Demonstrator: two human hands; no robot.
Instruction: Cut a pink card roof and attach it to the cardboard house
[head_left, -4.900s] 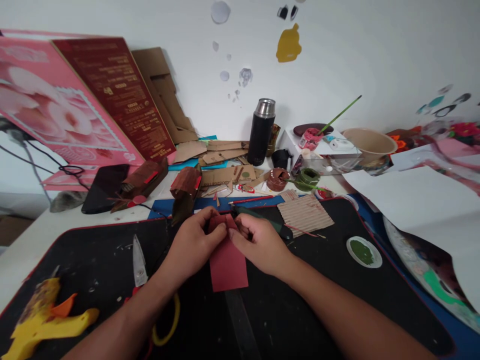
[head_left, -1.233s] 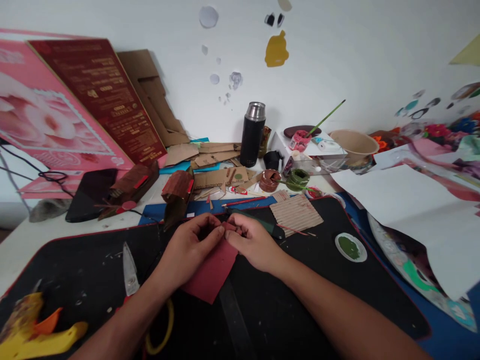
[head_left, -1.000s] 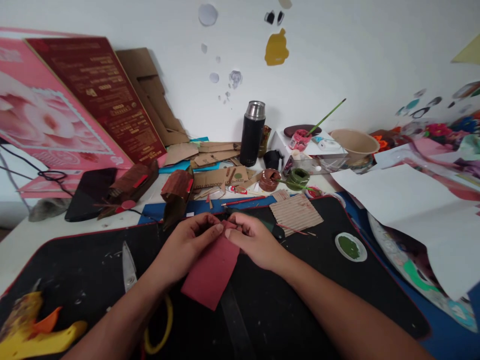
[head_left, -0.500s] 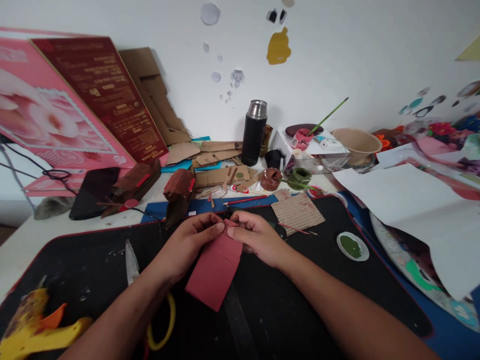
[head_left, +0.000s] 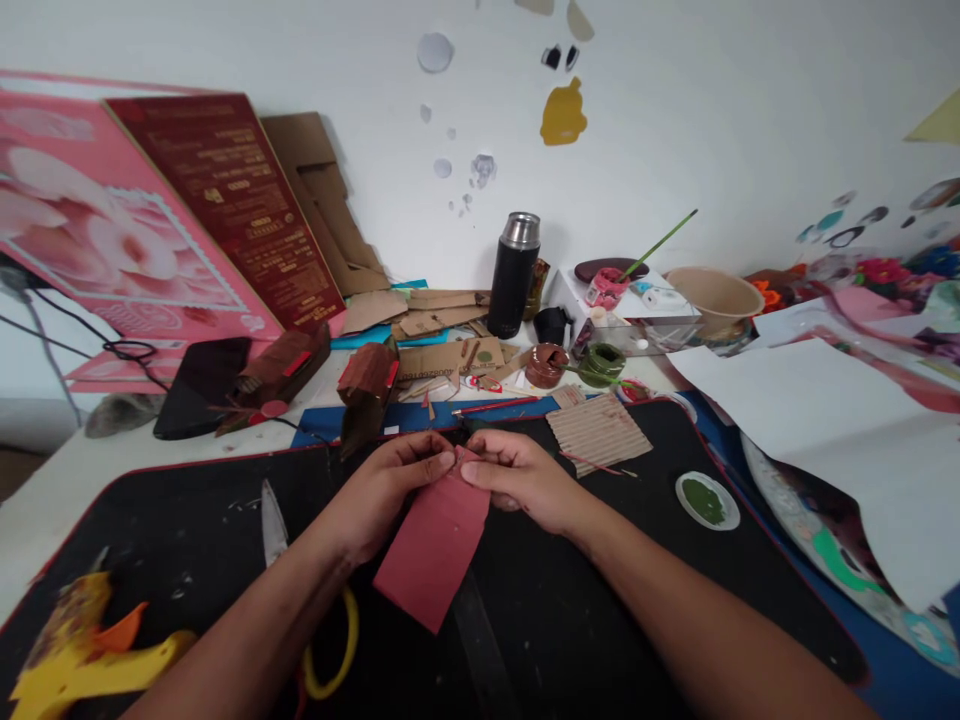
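A flat piece of dull red card hangs between my hands over the black mat. My left hand pinches its far end, thumb on top. Close beside it, my right hand grips the same end with the thumb pressed on the card. The fingertips under the card are hidden. Scissors with a yellow handle lie partly beneath my left forearm, blades pointing away. Under the card's near end, a dark ruler-like strip rests on the mat.
At the lower left lies a yellow glue gun. Corrugated cardboard and a dish of green paint sit to the right. Behind stand paint jars, a black flask and cardboard scraps. White paper covers the right side.
The whole view has shifted slightly, so everything appears a little lower and to the right. Both hands keep their pinch on the red card, nearly unchanged.
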